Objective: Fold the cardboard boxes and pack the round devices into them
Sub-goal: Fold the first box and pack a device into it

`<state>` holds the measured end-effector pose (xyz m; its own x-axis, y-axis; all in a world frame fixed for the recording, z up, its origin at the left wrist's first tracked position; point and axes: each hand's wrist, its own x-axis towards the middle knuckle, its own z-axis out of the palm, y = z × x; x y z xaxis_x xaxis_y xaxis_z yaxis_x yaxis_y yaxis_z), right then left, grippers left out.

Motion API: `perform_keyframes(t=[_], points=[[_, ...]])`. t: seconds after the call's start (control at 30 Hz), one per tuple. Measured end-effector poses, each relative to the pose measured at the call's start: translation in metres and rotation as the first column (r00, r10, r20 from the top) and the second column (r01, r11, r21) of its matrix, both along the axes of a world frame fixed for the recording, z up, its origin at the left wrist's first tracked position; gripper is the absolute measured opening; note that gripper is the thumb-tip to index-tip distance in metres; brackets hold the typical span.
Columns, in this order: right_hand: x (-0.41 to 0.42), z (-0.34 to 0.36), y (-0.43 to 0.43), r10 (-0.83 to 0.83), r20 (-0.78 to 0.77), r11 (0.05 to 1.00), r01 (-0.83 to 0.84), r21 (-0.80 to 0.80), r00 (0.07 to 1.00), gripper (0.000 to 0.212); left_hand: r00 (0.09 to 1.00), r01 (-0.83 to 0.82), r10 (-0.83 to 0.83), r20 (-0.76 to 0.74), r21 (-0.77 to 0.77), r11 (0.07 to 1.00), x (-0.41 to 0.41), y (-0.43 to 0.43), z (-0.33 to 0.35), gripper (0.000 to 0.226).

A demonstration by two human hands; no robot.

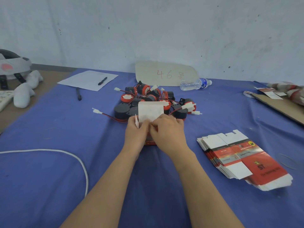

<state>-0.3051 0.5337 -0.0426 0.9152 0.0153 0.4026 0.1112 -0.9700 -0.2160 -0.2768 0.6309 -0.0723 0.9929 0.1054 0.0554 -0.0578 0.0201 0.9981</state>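
A red cardboard box [150, 142] stands on the blue cloth at the middle of the table, its white top flap [150, 112] raised. My left hand [135, 130] grips the box's left side, beside a small white side flap. My right hand [167, 129] holds the box's right side with its fingers curled over the open top. Just behind the box lies a pile of several black and red round devices [144, 99] with red wires and white plugs. A stack of flat, unfolded red and white boxes [238, 157] lies to the right.
A white cord [65, 153] curves across the cloth at the left. Paper [87, 79] with a pen, a second pen [78, 94], a water bottle [195, 84] and a cardboard sign [164, 74] lie at the back. A cardboard sheet [279, 107] is at the right, a headset [11, 66] at the left.
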Motion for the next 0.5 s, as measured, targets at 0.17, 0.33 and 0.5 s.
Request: perform_keyframes(t=[0.17,0.33,0.5], points=[[0.000,0.004,-0.006,0.030,-0.017,0.999,-0.030,0.044,0.999,0.029,0.996,-0.056,0.045,0.075,0.147,0.988,-0.002,-0.005,-0.006,0.023],[0.002,0.001,-0.016,0.093,0.024,0.927,-0.095,0.363,0.995,0.023,0.997,-0.053,0.045,0.057,0.144,0.988,-0.001,-0.004,-0.006,0.033],[0.009,0.003,-0.031,-0.249,0.231,0.655,-0.012,0.756,0.941,0.037,0.998,-0.013,-0.005,0.068,0.265,0.964,-0.004,-0.004,-0.008,0.039]])
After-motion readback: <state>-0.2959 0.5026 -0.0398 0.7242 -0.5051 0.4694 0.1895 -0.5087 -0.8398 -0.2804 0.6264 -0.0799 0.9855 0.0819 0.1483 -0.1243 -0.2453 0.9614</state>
